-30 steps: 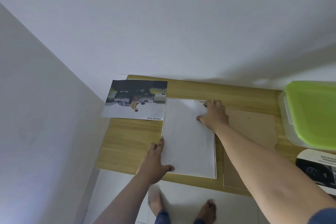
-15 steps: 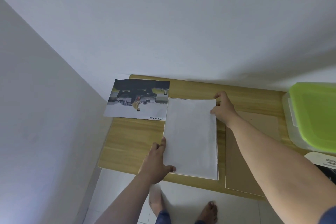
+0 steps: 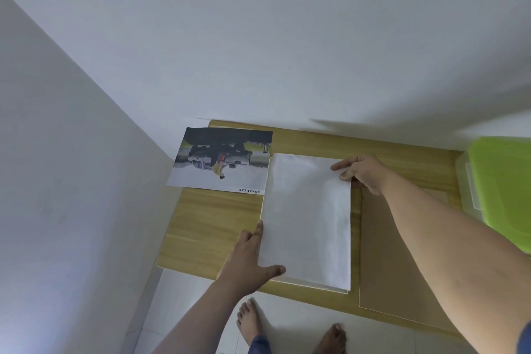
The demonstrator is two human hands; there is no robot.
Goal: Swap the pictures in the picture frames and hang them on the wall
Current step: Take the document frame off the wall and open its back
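A white sheet (image 3: pixel 307 218), blank side up, lies over a picture frame whose pale edge (image 3: pixel 316 288) shows along the near side. My left hand (image 3: pixel 250 259) presses the sheet's near left corner, thumb on the paper. My right hand (image 3: pixel 362 171) pinches the far right corner between thumb and fingers. A car picture (image 3: pixel 221 159) marked SMART CAB lies face up at the far left, overhanging the table's edge. A brown backing board (image 3: pixel 396 253) lies to the right, partly under my right forearm.
The wooden table (image 3: pixel 212 224) stands in a corner, with white walls behind and to the left. A clear box with a green lid (image 3: pixel 502 187) sits at the right edge. My bare feet (image 3: pixel 250 322) are on the white tiled floor below the table's near edge.
My right hand has shifted from the sheet's top middle to its far right corner and now pinches it. The left hand has stayed at the near left corner.
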